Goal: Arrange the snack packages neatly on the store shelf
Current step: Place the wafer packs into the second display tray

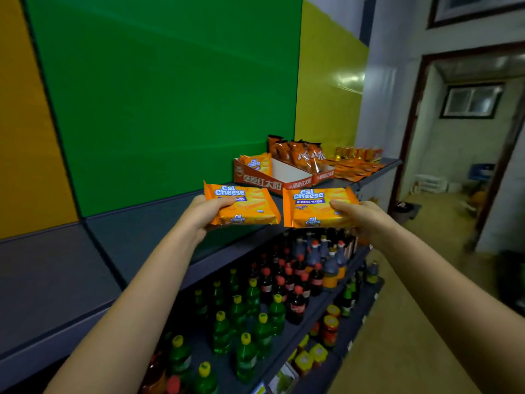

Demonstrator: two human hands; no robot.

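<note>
- Head view: your left hand [203, 213] grips one orange wafer pack [244, 204] by its left end, thumb on the face and fingers curled under it.
- Your right hand [360, 216] grips a second pack [315, 207] by its right end, thumb on top and fingers wrapped below.
- You hold both packs face up, side by side and nearly touching, above the front edge of the grey top shelf [136, 231].
- Just behind the packs a red tray [262, 180] sits on that shelf, with one more wafer pack [257, 163] standing in its left end.
- The tray's middle shows bare white card; orange bags [301, 155] stand in its right part.
- Flat orange sachets [355, 169] lie further right on the shelf, small cartons [358, 153] behind them.
- Below, green bottles [241, 322] and cola bottles [287, 282] fill the lower shelves.
</note>
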